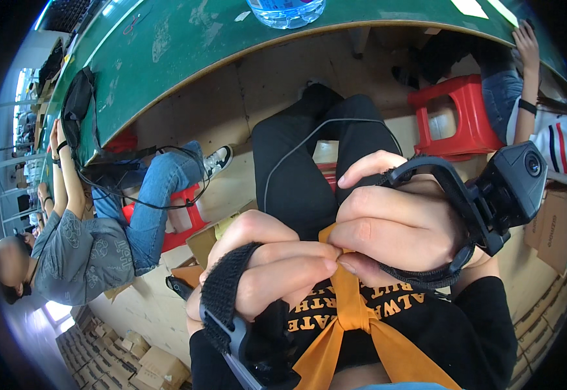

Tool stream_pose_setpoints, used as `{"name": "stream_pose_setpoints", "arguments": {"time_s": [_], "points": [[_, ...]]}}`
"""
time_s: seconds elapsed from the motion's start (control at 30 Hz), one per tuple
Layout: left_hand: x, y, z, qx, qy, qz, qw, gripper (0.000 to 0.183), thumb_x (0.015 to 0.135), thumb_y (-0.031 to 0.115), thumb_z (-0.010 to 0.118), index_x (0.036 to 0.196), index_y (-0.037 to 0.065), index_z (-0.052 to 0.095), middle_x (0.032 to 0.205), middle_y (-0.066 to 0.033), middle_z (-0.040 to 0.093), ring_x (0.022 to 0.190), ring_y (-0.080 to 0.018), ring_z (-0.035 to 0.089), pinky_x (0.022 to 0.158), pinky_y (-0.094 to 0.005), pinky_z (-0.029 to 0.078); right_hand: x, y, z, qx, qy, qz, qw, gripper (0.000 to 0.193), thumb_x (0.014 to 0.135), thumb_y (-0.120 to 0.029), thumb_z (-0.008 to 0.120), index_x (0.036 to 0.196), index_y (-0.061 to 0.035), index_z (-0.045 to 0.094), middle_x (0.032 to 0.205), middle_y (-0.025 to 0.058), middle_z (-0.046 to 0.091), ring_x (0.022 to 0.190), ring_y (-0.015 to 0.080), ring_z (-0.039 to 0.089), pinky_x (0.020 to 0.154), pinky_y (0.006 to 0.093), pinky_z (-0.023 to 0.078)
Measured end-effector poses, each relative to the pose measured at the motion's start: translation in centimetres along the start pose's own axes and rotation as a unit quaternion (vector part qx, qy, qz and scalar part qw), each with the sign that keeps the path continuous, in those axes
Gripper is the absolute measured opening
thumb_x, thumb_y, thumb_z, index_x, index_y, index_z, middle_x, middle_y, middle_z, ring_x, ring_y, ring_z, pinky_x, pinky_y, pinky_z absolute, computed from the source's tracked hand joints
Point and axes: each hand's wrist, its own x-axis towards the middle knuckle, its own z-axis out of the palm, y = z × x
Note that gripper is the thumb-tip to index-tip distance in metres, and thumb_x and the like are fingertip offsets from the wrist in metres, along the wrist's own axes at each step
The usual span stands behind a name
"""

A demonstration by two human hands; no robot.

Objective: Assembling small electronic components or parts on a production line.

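Orange neck cloth [348, 292] knotted over the person's black shirt [442, 325], one end drawn up between both hands. Left hand [257, 266], black strap [222, 299] around it, pinches the cloth at the fingertips; right hand [394, 227], camera [517, 175] mounted on its band, pinches just beside. Clear bottle [287, 12] near the edge of the green surface [186, 62]; red stool [475, 120] beyond the right hand.

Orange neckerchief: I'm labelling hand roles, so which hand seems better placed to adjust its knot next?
Probably the right hand, narrowly: its thumb lies over the orange neckerchief above the knot in the picture; the left hand has fingertips at the cloth's left edge. Both sit close.
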Motion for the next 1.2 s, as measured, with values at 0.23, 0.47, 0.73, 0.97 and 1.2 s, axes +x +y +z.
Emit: {"name": "stream_pose_setpoints", "arguments": {"time_s": [0.23,0.47,0.73,0.97,1.2], "points": [[0.1,-0.7,0.3,0.002,0.008,0.021,1.000,0.033,0.067,0.001,0.073,0.089,0.012,0.050,0.077,-0.0003,0.062,0.067,-0.0165,0.050,0.062,-0.0280,0.040,0.4,0.5,0.4,-0.093,0.036,-0.112,0.989,0.021,0.054,-0.009,0.066,0.072,0.0017,0.060,0.065,0.0065,0.052,0.056,0.0179,0.054,0.069,0.0363,0.049],[0.3,-1.0,0.1,-0.012,-0.009,0.043,0.999,0.034,0.067,0.006,0.074,0.092,0.011,0.051,0.077,-0.0011,0.060,0.070,-0.0176,0.051,0.063,-0.0296,0.040,0.4,0.2,0.5,-0.098,0.050,-0.107,0.988,0.023,0.055,-0.012,0.065,0.071,0.0023,0.060,0.065,0.0072,0.052,0.054,0.0188,0.053,0.069,0.0359,0.049],[0.2,-0.8,0.1,-0.053,0.015,0.043,0.998,0.031,0.072,0.009,0.072,0.093,0.011,0.049,0.079,-0.0018,0.061,0.072,-0.0176,0.050,0.063,-0.0296,0.039,0.0,-0.1,1.0,-0.025,0.102,-0.070,0.992,0.019,0.059,-0.006,0.065,0.075,0.0030,0.060,0.068,0.0081,0.055,0.059,0.0188,0.055,0.070,0.0361,0.050],[-0.1,-0.6,0.2,-0.097,0.049,0.017,0.994,0.027,0.076,0.007,0.069,0.089,0.013,0.046,0.078,-0.0021,0.060,0.069,-0.0157,0.046,0.062,-0.0282,0.039,0.1,-0.2,1.0,-0.008,0.102,-0.079,0.992,0.015,0.065,0.001,0.063,0.080,0.0026,0.061,0.074,0.0084,0.058,0.060,0.0174,0.057,0.072,0.0358,0.049],[0.0,-0.6,0.2,-0.093,0.047,0.023,0.994,0.026,0.077,0.006,0.067,0.090,0.012,0.046,0.079,-0.0025,0.060,0.069,-0.0157,0.046,0.062,-0.0282,0.039,0.0,-0.2,0.8,-0.010,0.090,-0.071,0.993,0.014,0.069,-0.003,0.063,0.081,0.0026,0.062,0.074,0.0086,0.059,0.061,0.0166,0.057,0.073,0.0358,0.049]]}}
